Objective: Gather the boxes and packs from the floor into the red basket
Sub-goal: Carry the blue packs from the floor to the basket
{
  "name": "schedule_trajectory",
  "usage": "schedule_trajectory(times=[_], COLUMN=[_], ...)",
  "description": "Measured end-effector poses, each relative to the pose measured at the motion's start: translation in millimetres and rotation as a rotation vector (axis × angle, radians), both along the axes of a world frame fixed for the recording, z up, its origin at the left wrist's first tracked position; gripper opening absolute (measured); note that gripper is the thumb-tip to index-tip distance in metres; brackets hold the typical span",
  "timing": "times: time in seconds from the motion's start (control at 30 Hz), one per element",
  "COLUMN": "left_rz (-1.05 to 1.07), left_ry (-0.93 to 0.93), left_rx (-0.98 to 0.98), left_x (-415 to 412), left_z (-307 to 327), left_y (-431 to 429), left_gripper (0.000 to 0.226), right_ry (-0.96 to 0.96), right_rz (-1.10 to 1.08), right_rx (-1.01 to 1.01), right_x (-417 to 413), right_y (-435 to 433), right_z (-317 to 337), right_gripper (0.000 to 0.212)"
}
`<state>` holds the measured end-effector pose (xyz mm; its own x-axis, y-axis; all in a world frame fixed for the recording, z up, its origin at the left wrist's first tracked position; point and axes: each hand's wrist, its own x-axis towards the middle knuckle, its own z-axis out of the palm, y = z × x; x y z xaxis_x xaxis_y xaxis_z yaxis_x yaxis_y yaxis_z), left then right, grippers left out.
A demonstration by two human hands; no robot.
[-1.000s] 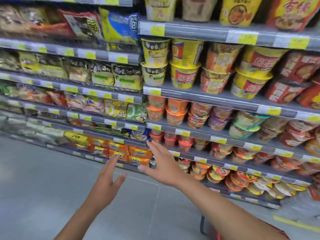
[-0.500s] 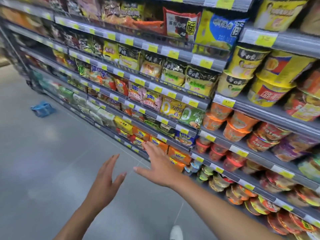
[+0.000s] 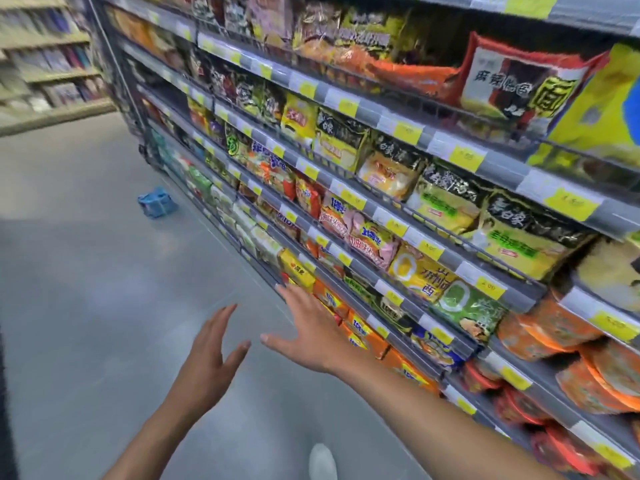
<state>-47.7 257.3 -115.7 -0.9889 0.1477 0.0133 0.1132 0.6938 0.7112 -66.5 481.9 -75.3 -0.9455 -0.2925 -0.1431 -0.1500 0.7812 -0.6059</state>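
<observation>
**A:** What's in the upper left of the frame?
**B:** Blurred far shelves (image 3: 45,64). Below them, grey floor (image 3: 69,289) fills the left side.
**A:** And the thing to collect?
**B:** A blue pack (image 3: 156,202) lies on the floor left of centre, just beside the foot of the long shelving (image 3: 457,268) and well apart from both hands.
**A:** The hands?
**B:** The left hand (image 3: 207,355) reaches out low in the middle with straight fingers, and its grip holds nothing. Just right of it, the right hand (image 3: 311,334) is flat and palm down with fingers extended, and its grip also holds nothing. It sits in front of orange packets (image 3: 363,334) on a low shelf. I cannot tell whether it touches them.
**A:** The bottom edge?
**B:** The toe of a white shoe (image 3: 322,462), on the floor between the forearms.
**A:** The right side?
**B:** The shelving rises there, packed with noodle packets (image 3: 446,199). There are yellow price tags (image 3: 465,155) along the rails and orange bowl tubs (image 3: 543,330) at the lower right.
</observation>
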Motion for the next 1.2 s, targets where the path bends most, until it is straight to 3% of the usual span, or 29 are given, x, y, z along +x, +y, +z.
schedule_trajectory(times=[0.47, 0.83, 1.2], left_rz=[0.322, 0.493, 0.457], left_ry=[0.007, 0.001, 0.002], left_rx=[0.081, 0.053, 0.014], left_x=[-110, -224, -359], left_z=[0, -8, -2], left_y=[-74, -272, -421], left_gripper=[0.069, 0.071, 0.072], right_ry=[0.005, -0.023, -0.027], right_rz=[0.250, 0.310, 0.270], right_rx=[-0.012, -0.086, -0.113], right_x=[-180, -326, -461], right_y=[-95, -286, -430], right_z=[-3, -18, -24], right_gripper=[0.094, 0.093, 0.092])
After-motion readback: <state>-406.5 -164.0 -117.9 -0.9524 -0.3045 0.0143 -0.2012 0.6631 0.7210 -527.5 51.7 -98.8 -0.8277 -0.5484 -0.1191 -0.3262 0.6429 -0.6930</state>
